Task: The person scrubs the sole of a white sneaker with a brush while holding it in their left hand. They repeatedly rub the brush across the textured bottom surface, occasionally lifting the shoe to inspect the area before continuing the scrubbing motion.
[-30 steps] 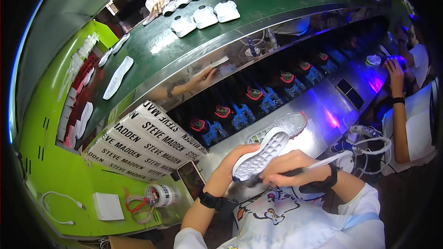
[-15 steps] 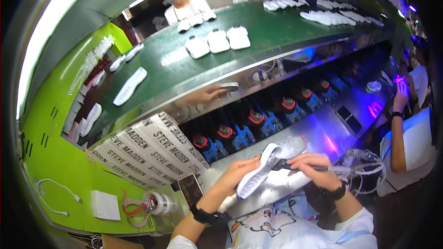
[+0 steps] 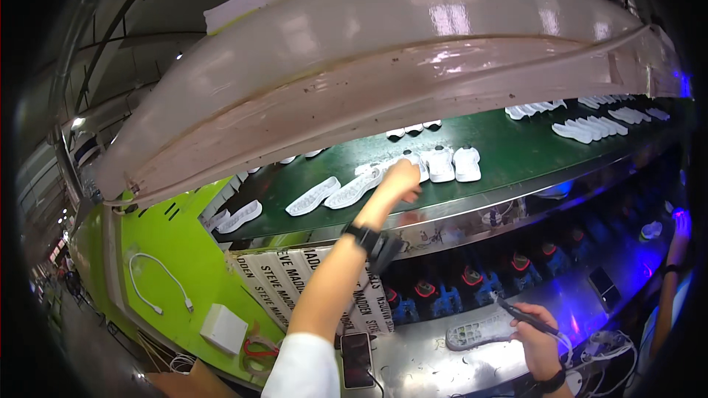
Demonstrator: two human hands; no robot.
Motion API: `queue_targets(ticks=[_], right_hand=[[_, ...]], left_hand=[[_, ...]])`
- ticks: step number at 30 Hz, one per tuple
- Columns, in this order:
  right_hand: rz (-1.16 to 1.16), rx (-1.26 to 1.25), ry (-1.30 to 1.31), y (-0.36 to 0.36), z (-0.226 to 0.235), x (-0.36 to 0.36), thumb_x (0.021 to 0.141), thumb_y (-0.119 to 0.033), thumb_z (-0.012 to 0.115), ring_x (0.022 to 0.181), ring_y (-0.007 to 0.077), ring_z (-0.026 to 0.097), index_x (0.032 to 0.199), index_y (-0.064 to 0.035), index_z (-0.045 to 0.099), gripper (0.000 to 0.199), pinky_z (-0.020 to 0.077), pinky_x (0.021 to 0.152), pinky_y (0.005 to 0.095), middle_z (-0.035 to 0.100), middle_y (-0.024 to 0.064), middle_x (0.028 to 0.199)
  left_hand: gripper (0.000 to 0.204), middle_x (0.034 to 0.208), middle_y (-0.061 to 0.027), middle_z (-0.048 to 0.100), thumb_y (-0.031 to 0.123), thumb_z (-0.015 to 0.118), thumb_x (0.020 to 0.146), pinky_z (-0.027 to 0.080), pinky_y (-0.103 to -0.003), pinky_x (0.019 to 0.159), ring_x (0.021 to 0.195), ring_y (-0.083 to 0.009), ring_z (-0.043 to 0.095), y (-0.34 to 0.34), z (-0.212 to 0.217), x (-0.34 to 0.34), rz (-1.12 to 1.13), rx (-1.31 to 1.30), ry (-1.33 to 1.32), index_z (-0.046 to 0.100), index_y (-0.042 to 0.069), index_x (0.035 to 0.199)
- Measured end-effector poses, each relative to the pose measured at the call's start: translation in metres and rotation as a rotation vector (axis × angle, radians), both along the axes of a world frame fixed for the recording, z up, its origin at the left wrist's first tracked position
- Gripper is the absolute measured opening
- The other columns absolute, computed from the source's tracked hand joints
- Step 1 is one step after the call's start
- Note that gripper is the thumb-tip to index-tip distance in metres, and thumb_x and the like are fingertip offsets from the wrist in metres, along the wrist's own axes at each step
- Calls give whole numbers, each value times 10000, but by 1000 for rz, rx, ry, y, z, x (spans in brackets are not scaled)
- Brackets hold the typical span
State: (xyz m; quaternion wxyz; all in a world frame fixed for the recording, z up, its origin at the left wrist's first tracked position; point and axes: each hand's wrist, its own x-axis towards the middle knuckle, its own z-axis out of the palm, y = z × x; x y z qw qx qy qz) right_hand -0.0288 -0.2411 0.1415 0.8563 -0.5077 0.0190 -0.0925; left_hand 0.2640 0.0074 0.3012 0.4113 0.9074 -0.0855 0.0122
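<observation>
My left hand (image 3: 402, 179) reaches over the green conveyor belt, beside a white shoe sole (image 3: 352, 190) and close to the nearest of several upright white soles (image 3: 441, 165). Its fingers point away and are partly hidden, so I cannot see whether it grips anything. Lower down, my right hand (image 3: 538, 339) closes round a black pen-shaped tool (image 3: 525, 315) whose tip points up and to the left. Under that hand a greyish sole (image 3: 478, 330) with grid-like hollows lies on the metal bench (image 3: 435, 376). Another white sole (image 3: 313, 197) rests on the belt further left.
A phone (image 3: 357, 360) and printed boxes (image 3: 295, 280) stand left of the bench. A row of blue clamps (image 3: 446, 301) runs below the belt. A pale curved hood (image 3: 383, 59) overhangs it. A co-worker's hand (image 3: 680, 225) shows at far right under violet light.
My left hand has left the bench for the belt; the sole it held is no longer in it there. A second sole now lies on the belt. My right hand has lifted the tool away. The view has shifted.
</observation>
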Motion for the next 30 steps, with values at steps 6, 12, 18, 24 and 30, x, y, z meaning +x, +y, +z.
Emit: queue_targets(ticks=[6,12,18,24,30], right_hand=[[50,88,28,2,2,-5,758,58,531,752,163,590,1043,-1,538,291,512,597,248,596,117,944],[-98,69,62,-29,-26,-11,752,16,552,654,190,558,1048,25,529,297,470,642,290,614,157,934],[489,6,152,23,-31,-26,737,33,603,634,169,618,952,55,598,216,505,604,266,648,191,900],[111,-756,-189,65,-72,-22,776,13,623,716,125,635,962,20,643,187,501,636,232,664,91,827],[227,-521,40,69,-65,-13,784,-6,639,754,108,632,1007,0,641,223,511,668,244,671,83,864]], left_hand=[[242,618,-162,619,183,615,741,491,-349,466,491,-250,601,73,6,62,312,229,12,629,-57,717],[557,965,-123,601,124,592,777,497,-287,698,829,-169,608,33,-14,-83,-121,-702,-75,380,-53,1260],[592,1181,-196,545,254,529,781,492,-471,858,993,-329,585,41,-208,-267,-231,-1560,640,396,-4,1298],[550,1201,-162,542,463,378,934,448,-434,922,1094,-305,535,-16,-347,-290,-330,-2025,991,428,48,1291],[507,1176,-157,557,434,377,943,453,-426,909,1065,-281,554,-16,-340,-289,-232,-2054,920,469,42,1250]])
